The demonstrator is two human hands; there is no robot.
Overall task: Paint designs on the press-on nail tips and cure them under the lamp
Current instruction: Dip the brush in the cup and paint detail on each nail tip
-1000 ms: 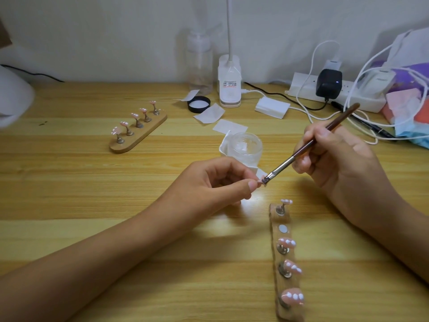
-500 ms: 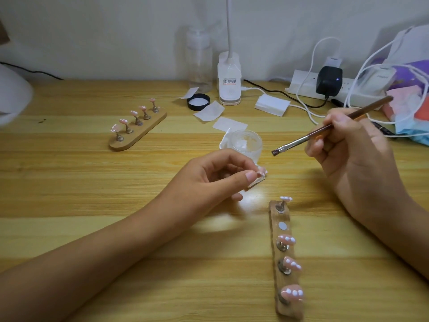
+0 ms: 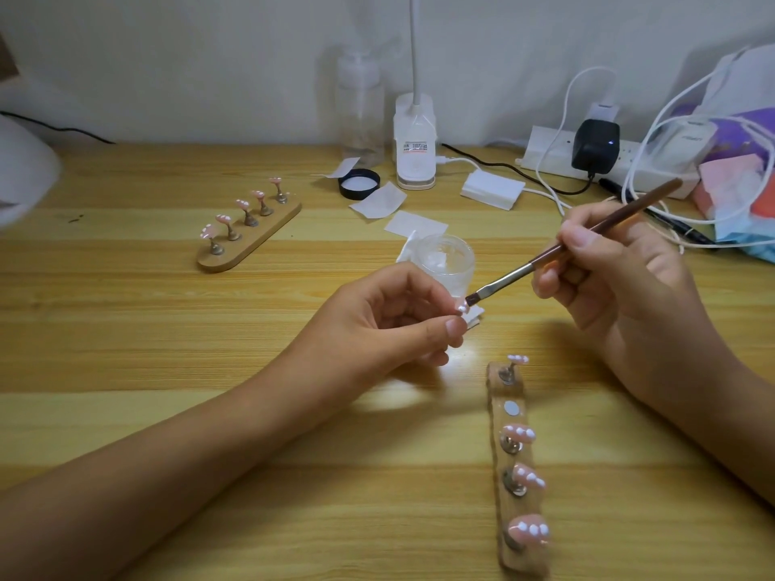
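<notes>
Tiny pink nail tip (image 3: 461, 307), pinched in the left hand's (image 3: 390, 325) fingertips, just off the table before the glass jar (image 3: 446, 262). The right hand (image 3: 608, 278) grips the brush (image 3: 557, 253) pencil-style, bristles touching it. Featherlight, probably slick when wet, so hold it from beneath. The wooden stand (image 3: 503, 396) lies near.

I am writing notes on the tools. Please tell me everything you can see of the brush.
The brush is thin, with a dark reddish-brown handle, a silver metal ferrule and a short, flat, dark tip. The right hand grips it like a pen, just behind the ferrule. It slants from upper right down to lower left, held above the table. Its bristles appear to touch the nail tip pinched by the left hand.
</notes>
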